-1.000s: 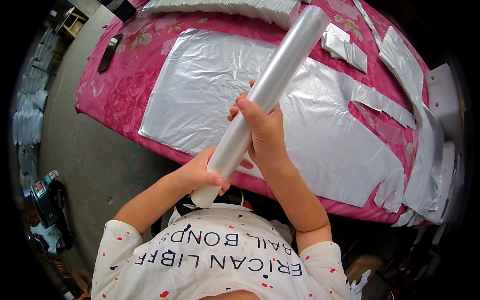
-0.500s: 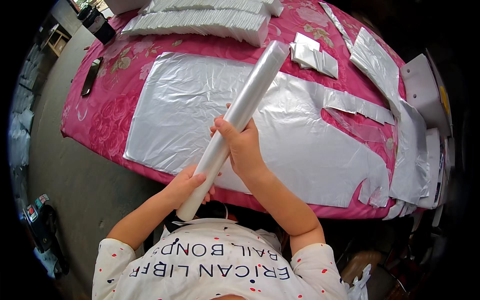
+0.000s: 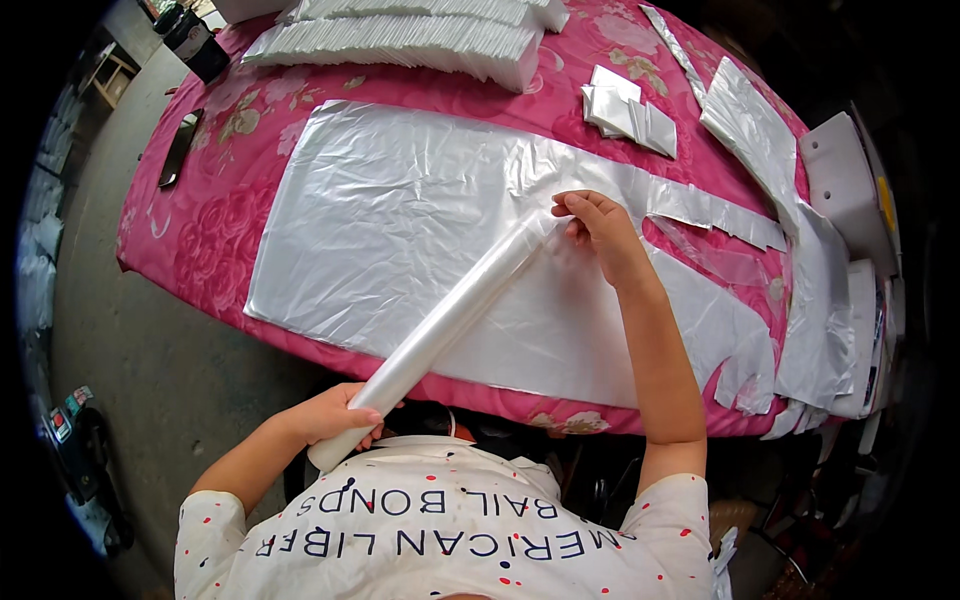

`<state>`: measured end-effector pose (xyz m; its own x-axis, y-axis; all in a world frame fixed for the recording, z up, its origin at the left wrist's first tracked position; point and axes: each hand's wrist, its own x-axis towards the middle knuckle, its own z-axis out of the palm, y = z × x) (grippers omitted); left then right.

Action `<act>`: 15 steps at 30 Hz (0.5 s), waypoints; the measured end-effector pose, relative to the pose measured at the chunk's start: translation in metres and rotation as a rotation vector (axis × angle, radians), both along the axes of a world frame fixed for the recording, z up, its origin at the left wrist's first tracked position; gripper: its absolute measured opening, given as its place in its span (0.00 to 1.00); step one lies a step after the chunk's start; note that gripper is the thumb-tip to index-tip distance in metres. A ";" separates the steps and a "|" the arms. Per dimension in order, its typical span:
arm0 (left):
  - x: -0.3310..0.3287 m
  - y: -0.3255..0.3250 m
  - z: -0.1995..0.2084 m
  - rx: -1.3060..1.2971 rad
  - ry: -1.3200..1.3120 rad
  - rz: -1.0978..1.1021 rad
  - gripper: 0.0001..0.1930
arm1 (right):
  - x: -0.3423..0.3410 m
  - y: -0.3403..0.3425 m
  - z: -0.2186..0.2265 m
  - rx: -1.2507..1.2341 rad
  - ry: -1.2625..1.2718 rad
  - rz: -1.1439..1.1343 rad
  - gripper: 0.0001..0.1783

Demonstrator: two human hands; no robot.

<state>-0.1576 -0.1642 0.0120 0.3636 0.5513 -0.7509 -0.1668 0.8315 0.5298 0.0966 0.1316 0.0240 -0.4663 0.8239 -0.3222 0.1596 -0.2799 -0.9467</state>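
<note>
A long whitish strip of plastic film (image 3: 440,325), folded or rolled into a narrow tube, slants over the table from near my waist to the upper right. My left hand (image 3: 338,414) is wrapped round its lower end, thumb on top. At the far end, my right hand (image 3: 598,225) is closed in a pinch on its tip. Beneath lies a large flat stack of thin silvery plastic bags (image 3: 380,190), with a cut-out curve and narrow handle-like strips at its right end. The strip partly covers the stack.
A pink flowered cloth (image 3: 215,235) covers the table. Long rows of folded white packets (image 3: 400,50) stand at the back, small folded squares (image 3: 630,115) to their right. At left are a phone (image 3: 180,150) and a dark bottle (image 3: 192,45). More film (image 3: 760,140) and white boxes (image 3: 850,170) line the right edge.
My right hand has slid from the strip's middle to its far tip. The strip has swung lower, its far end down and its near end left; my left hand moved down with it.
</note>
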 end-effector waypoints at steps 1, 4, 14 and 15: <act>0.000 0.001 0.002 0.000 0.016 -0.010 0.29 | 0.000 -0.001 0.002 -0.002 -0.037 0.042 0.14; -0.002 0.000 0.002 0.018 0.015 -0.038 0.30 | -0.003 0.000 0.002 0.013 -0.077 0.105 0.14; 0.000 -0.001 0.001 0.036 0.005 -0.032 0.33 | 0.000 0.001 0.002 -0.028 -0.135 0.345 0.11; 0.000 -0.001 0.000 0.037 0.016 -0.032 0.33 | 0.001 -0.001 0.002 -0.012 -0.144 0.333 0.10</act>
<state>-0.1575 -0.1653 0.0119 0.3699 0.5672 -0.7359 -0.1316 0.8161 0.5628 0.0972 0.1310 0.0263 -0.6578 0.6300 -0.4128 0.3754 -0.2009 -0.9048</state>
